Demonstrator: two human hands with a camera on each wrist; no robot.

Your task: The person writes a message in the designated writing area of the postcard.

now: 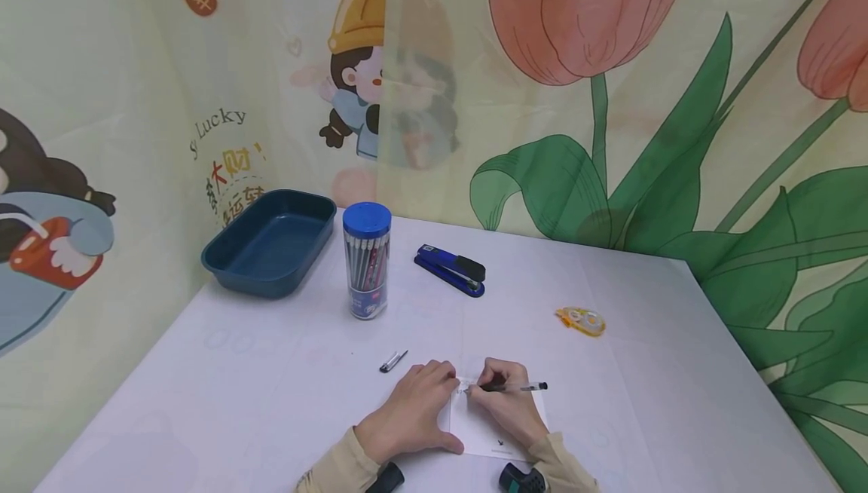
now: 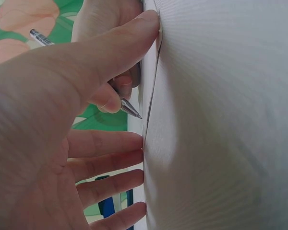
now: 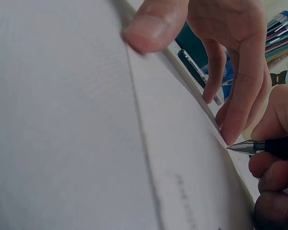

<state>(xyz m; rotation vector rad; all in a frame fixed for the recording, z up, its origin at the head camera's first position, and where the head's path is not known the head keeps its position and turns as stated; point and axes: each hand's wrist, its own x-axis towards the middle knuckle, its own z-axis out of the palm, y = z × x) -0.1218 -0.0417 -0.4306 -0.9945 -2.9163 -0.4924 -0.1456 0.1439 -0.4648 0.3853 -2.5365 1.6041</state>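
A small white sheet of paper [image 1: 480, 431] lies on the table between the two hands. My right hand [image 1: 510, 402] pinches a pen [image 1: 533, 387], and its metal tip meets the upper left part of the sheet, where small dark marks show. Along the sheet's left edge rests my left hand [image 1: 414, 411], thumb low and fingers spread, with fingertips touching down as the left wrist view shows. Seen from the right wrist, the pen tip [image 3: 241, 146] is close to a left fingertip. A clear pen cap [image 1: 392, 362] lies beyond the left hand.
At the back left stands a dark blue tray [image 1: 264, 286]. Beside it is a blue-lidded jar of pencils [image 1: 367, 263]. A blue stapler [image 1: 450, 270] lies behind the hands, and an orange correction tape [image 1: 582, 321] lies to the right. Printed curtains border the white table [image 1: 271, 410].
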